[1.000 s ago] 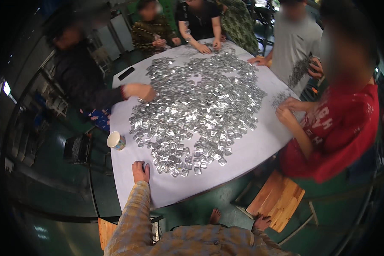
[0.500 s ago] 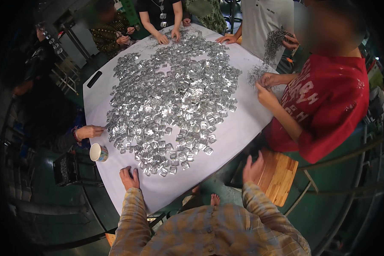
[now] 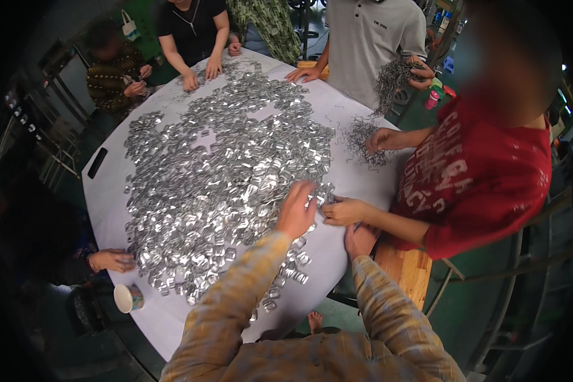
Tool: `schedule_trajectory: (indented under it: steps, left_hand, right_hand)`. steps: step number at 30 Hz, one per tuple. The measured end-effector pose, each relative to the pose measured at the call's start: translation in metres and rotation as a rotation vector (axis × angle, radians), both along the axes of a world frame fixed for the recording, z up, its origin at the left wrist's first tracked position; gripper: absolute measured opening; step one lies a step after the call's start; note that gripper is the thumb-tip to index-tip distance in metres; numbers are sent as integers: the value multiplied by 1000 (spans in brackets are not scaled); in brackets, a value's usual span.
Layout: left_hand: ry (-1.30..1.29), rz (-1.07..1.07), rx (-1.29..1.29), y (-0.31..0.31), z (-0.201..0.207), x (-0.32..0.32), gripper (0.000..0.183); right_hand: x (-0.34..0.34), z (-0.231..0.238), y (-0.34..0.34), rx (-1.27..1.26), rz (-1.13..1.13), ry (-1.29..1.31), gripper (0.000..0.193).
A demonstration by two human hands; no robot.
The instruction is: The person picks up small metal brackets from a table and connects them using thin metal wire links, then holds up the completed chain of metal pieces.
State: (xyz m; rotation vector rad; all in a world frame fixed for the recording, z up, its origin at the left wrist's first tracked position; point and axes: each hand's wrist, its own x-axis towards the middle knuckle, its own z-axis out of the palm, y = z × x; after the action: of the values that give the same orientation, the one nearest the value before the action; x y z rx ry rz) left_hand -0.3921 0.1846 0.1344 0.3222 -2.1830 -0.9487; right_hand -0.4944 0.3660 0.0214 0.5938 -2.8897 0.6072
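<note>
Left hand (image 3: 296, 211), gone from near-left desk (image 3: 162, 326), now over right side of pieces (image 3: 216, 181): these within reach. Blurred; cannot tell if grasping. Right hand (image 3: 361, 240) now at near-right edge, beside co-worker's hand (image 3: 344, 211); grip unclear. Pieces heaped mid-desk.

dim surroundings, white glare on silver pieces (image 3: 261, 172), blurred left hand (image 3: 296, 211), bent edges, black corners
</note>
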Motion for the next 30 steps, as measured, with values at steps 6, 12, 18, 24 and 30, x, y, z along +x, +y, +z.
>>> schedule_trajectory:
  steps: [6, 12, 18, 24, 30]
  left_hand:
    - [-501, -145, -167, -38, -59, -175, 74]
    - [-637, -93, -299, -34, -72, -258, 118]
    - [-562, -155, -396, -53, -75, -313, 109]
    - [-161, -353, -239, -57, -102, -299, 50]
    - [-177, -438, -68, -43, -78, -253, 43]
  right_hand:
    - [14, 38, -12, 27, 36, -36, 71]
    - [8, 42, -9, 38, 59, -76, 71]
    - [5, 43, -9, 20, 72, -136, 74]
    - [7, 38, -10, 27, 87, -132, 75]
    - [6, 36, -10, 19, 64, -130, 74]
